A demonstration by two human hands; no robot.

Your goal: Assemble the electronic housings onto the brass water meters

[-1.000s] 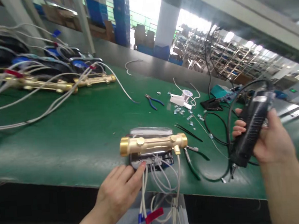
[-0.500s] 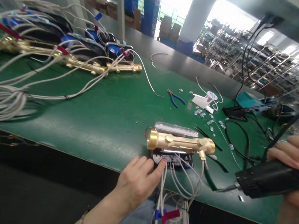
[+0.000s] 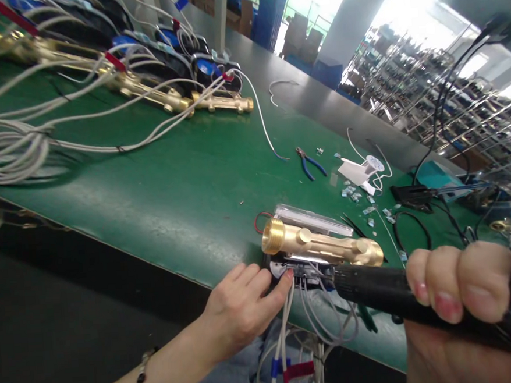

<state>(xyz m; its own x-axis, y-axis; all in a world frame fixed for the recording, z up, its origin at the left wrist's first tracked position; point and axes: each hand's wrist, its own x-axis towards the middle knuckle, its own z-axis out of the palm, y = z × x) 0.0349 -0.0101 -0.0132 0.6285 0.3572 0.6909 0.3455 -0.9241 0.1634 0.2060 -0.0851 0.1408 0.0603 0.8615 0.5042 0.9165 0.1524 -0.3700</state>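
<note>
A brass meter body [image 3: 323, 245] with threaded ends lies near the table's front edge, its dark housing [image 3: 302, 273] facing me. My left hand [image 3: 248, 297] is closed on the housing's left end, a digit pressing by the point where white cables [image 3: 286, 323] come out. Wrapped in my right hand [image 3: 459, 294] is a black electric screwdriver [image 3: 376, 285]. Its tip reaches the right part of the housing, beside the cables; the exact contact point is too small to make out. Red and blue tags hang on the cables below.
More brass meters [image 3: 148, 94] with coiled white cables [image 3: 12, 153] lie at the left back. Blue-handled cutters [image 3: 309, 164], a white label roll [image 3: 359, 171] and small scattered packets [image 3: 350, 192] lie beyond the meter. A clear plastic strip [image 3: 314, 219] sits right behind it.
My right hand has brought the screwdriver leftward from the right side to the housing. My left hand stays at the meter's left end. The view has shifted slightly.
</note>
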